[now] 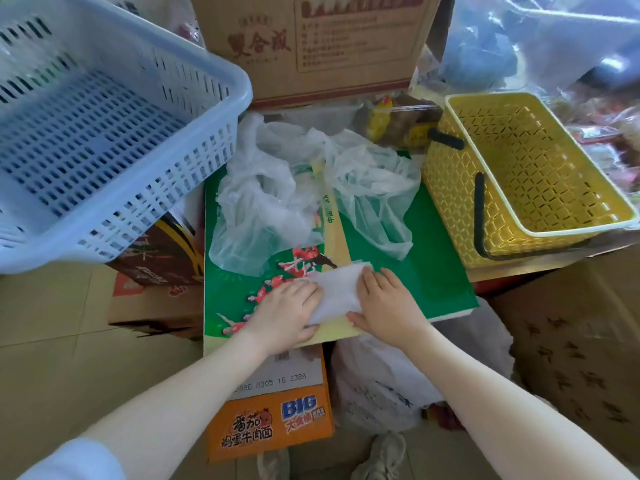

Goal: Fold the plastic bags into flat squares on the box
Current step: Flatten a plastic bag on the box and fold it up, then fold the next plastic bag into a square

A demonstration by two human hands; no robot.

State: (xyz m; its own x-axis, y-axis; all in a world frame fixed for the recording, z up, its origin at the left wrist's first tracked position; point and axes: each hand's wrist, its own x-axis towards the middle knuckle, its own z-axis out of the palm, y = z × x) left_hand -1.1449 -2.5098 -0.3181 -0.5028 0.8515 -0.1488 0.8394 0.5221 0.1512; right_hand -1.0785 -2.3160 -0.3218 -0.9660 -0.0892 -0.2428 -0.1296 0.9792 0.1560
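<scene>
Head view: we pressed both hands, left (284,313) and right (388,303), fingers spread flat, on a folded bag (337,292) lying on the green box (433,271).

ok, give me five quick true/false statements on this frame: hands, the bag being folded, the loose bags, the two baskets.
1. Both hands press on the folded bag. True: the left hand and the right hand lie flat on its two ends.
2. The folded bag sits inside the yellow basket. False: it lies on the green box, near its front edge.
3. Crumpled bags lie on the box behind the hands. True.
4. The blue basket is to the right of the box. False: it is to the left; the yellow basket is to the right.
5. The yellow basket holds folded bags. False: nothing shows inside it.
</scene>
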